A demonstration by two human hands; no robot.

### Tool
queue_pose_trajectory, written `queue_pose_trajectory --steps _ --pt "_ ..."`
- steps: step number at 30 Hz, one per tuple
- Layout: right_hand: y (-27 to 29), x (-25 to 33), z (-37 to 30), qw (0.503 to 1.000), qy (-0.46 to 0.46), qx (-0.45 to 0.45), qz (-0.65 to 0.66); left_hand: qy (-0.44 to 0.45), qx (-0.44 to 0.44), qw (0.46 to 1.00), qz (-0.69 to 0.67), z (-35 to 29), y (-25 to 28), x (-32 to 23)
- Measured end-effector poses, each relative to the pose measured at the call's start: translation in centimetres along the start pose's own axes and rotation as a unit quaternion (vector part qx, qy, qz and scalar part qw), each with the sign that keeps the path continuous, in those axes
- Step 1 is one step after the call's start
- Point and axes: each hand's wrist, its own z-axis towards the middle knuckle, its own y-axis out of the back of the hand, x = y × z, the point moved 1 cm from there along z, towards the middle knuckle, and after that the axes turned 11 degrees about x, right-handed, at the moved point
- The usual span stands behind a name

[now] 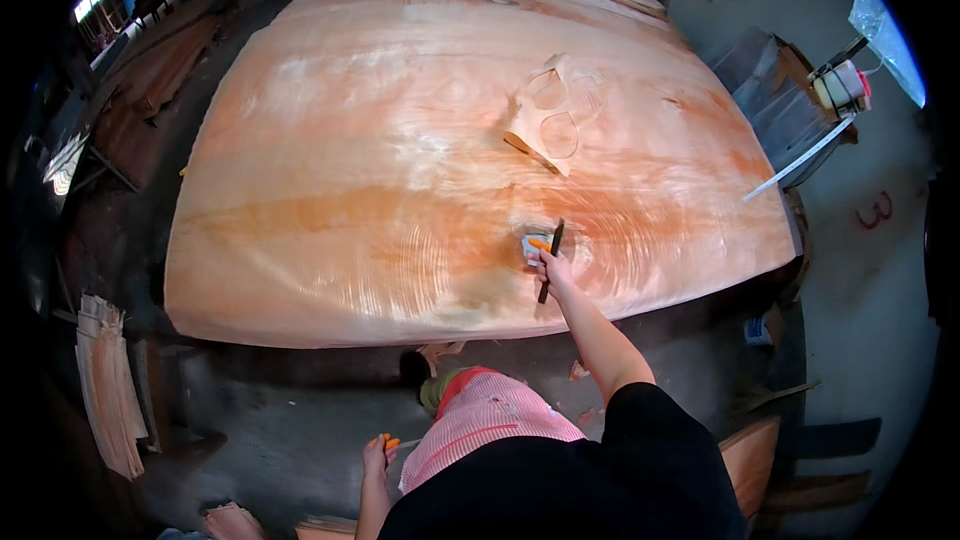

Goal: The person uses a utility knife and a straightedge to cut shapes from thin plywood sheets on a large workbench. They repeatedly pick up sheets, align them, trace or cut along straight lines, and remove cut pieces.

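Observation:
A large sheet of orange-brown wood veneer (330,140) spreads across the view in front of me. My right hand (554,268) reaches over its near part, closed around a narrow dark bar (556,238). Orange shows at this hand's fingers, beside a small whitish-blue patch (531,252) on the sheet. Low beside my body, my left hand (375,456) is closed, away from the sheet. An orange piece (391,443) shows at its fingertips; whether it is a finger cover or a handle is unclear. Farther up lies a thin veneer offcut with rounded holes (545,125).
At the right, a roll of tape or film (840,86) sits on a stand, with a pale strip (800,160) slanting to the sheet's edge. Stacked veneer strips (108,385) stand at the left. Scraps (578,370) litter the dark floor. A wooden panel (750,460) is at lower right.

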Motion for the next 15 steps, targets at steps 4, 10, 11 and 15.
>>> queue_pose_trajectory --steps 4,10,11,15 --pt "-2.9 -1.7 4.1 1.000 -0.011 0.011 -0.006 -0.028 -0.033 0.999 0.024 -1.0 2.8 -3.3" --pt "-6.1 -5.2 5.7 0.809 0.005 -0.036 -0.587 -0.071 -0.079 0.994 0.030 -3.1 8.6 -6.4" --pt "-7.9 -4.5 4.8 0.750 -0.024 -0.008 -0.661 -0.075 -0.096 0.992 0.039 -2.5 10.1 -6.1" --pt "-9.6 -2.2 1.8 0.617 -0.084 -0.003 -0.782 -0.080 -0.096 0.992 -0.024 -2.4 10.3 -7.1"
